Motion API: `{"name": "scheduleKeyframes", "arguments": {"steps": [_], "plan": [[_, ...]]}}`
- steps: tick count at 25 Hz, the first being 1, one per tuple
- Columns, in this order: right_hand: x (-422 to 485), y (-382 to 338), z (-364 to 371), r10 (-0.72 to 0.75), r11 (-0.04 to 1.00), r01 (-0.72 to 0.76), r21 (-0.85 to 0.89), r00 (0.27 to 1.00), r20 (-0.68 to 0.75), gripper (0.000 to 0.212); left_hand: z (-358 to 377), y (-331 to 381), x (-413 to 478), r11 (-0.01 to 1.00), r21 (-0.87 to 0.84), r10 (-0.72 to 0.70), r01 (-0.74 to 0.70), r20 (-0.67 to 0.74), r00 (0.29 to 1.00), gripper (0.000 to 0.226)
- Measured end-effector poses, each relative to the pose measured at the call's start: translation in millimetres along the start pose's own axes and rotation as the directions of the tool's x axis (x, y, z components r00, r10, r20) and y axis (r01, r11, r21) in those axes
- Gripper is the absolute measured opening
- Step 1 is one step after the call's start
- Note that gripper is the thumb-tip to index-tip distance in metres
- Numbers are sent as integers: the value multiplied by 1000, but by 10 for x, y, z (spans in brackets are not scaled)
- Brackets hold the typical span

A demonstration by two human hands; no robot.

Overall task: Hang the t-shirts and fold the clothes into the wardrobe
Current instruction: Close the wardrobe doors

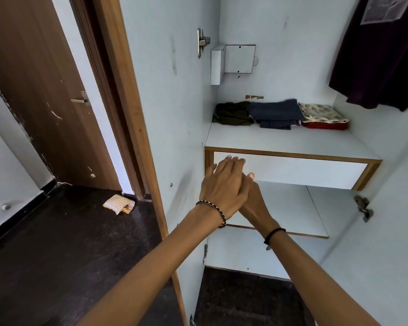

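In front of the open wardrobe, my left hand (224, 184) lies flat over my right hand (253, 203), fingers straight, both empty. They are level with the white drawer front (292, 170). On the wardrobe shelf (280, 141) above lie folded clothes: an olive piece (232, 113), a dark blue striped piece (276, 113), and a cream patterned piece (322, 112) on top of a red one (324, 125). A dark purple t-shirt (382, 57) hangs at the upper right.
A lower shelf (290, 208) sits under the drawer. The wardrobe's left side panel (174, 102) stands beside a brown wooden door (45, 90). A small striped cloth (119, 204) lies on the dark floor. A white locker box (233, 62) is fixed to the back wall.
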State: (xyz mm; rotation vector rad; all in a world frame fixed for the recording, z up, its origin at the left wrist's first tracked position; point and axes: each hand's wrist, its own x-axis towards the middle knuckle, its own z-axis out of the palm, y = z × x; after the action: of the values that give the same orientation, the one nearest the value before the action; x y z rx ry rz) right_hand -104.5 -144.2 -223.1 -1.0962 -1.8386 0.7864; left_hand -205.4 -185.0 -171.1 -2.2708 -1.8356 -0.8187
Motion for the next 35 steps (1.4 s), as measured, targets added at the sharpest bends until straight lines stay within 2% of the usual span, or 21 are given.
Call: {"name": "scheduleKeyframes", "arguments": {"steps": [2,4,6,9,13,16,19,21,22,24,26,29,32,35], "plan": [[-43,-122,79,-6,1000,6,17,1000,11,6,-164,6,-73,993,102,76,-63,-129,989,50],[-49,-242,135,-25,999,24,25,999,27,8,-343,-11,-78,971,211,166,-109,-272,948,46],[-15,-299,167,-39,999,37,30,997,61,5,-533,-40,-21,945,303,229,-120,-354,907,40],[69,-361,189,-50,998,46,44,995,85,16,-843,-88,-48,905,419,280,-72,-458,844,39],[72,-473,231,-4,991,-7,131,997,80,45,-1139,-233,-157,865,498,295,56,-597,747,62],[11,-545,248,11,991,-19,136,998,61,51,-1232,-352,-186,911,397,227,115,-713,663,74],[-71,-620,289,36,988,-43,151,998,49,44,-1260,-440,-221,991,127,81,32,-785,615,83],[-126,-640,313,43,989,-48,142,998,43,43,-1226,-463,-242,987,-152,-84,-57,-776,626,87],[-147,-654,316,46,989,-51,140,998,38,43,-1211,-468,-238,958,-282,-181,-53,-740,648,86],[-172,-654,318,44,991,-47,124,999,30,44,-1200,-465,-231,910,-415,-301,1,-658,690,78],[-186,-649,303,45,995,-46,93,999,14,44,-1157,-469,-225,883,-470,-347,19,-625,699,65],[-193,-633,296,55,996,-55,72,998,5,41,-1141,-368,-252,863,-506,-374,0,-636,675,58],[-211,-621,265,64,996,-64,70,998,-6,39,-1078,-216,-253,888,-458,-319,-47,-685,655,55],[-217,-606,185,51,996,-50,79,999,-12,27,-975,-71,-201,891,-431,-218,-142,-681,700,56]]}}
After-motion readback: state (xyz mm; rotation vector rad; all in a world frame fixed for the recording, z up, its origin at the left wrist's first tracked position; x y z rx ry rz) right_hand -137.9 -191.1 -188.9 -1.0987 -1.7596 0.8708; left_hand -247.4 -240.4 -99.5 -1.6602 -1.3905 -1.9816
